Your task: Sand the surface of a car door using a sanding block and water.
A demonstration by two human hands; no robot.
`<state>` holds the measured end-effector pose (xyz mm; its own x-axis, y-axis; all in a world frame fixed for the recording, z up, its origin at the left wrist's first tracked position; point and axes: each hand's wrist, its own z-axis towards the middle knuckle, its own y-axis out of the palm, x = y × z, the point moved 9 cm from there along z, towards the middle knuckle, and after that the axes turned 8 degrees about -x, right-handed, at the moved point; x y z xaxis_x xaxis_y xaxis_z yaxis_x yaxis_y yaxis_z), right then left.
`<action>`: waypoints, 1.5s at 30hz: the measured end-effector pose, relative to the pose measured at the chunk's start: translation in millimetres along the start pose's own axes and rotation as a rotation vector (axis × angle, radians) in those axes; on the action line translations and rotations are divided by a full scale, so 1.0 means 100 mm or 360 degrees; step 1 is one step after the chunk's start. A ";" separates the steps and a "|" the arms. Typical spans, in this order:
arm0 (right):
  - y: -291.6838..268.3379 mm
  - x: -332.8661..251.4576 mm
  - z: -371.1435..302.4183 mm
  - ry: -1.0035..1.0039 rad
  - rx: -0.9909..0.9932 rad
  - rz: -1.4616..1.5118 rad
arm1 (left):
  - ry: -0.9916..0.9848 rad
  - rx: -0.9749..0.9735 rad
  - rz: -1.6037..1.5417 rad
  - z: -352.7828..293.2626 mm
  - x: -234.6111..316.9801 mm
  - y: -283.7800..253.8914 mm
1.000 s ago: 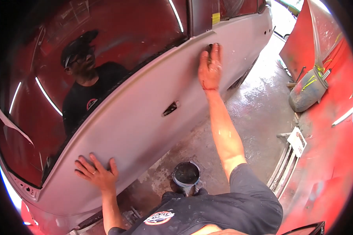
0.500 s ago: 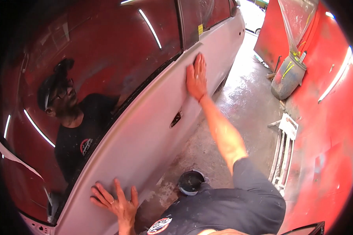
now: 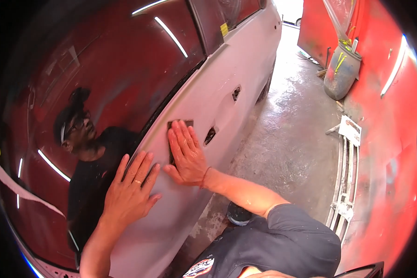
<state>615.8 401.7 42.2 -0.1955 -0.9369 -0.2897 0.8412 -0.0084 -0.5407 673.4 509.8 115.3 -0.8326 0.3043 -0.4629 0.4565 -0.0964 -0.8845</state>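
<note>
My right hand point(image 3: 188, 156) presses a dark sheet of sandpaper point(image 3: 171, 124) flat against the pale primed car door point(image 3: 164, 217). The sheet's upper edge and left side stick out past my fingers; the rest is covered by the hand. Just to the left, my left hand point(image 3: 130, 185) lies on the door panel below the window edge, fingers stretched out and holding nothing. A handle opening point(image 3: 210, 135) sits in the panel right of my right hand, and a second opening point(image 3: 236, 94) is farther along.
The dark window glass point(image 3: 139, 69) reflects a person and lights. A dark bucket point(image 3: 238, 214) stands on the floor below my right arm. Along the red wall point(image 3: 389, 153) are a grey bin point(image 3: 342, 74) and a pale metal stand point(image 3: 343, 185).
My right hand has come back toward me along the door, and the sandpaper under it now shows. My left hand has moved up the panel, closer to the right hand.
</note>
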 end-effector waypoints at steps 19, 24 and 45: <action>-1.04 2.83 1.09 0.0679 0.0079 -0.0119 | -0.0155 0.0021 0.0117 0.31 0.14 -0.02; -0.49 1.56 0.59 0.0056 0.0134 -0.0095 | -0.0221 -0.0005 0.0093 0.18 0.11 -0.01; -1.13 3.02 1.24 0.0375 -0.0064 -0.0663 | -0.0114 0.0116 0.0065 0.39 0.17 -0.16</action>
<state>524.4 76.3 114.0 -0.6250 -0.7517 -0.2104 0.6474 -0.3486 -0.6777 639.8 479.8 119.1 -0.8352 0.2303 -0.4993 0.4687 -0.1765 -0.8655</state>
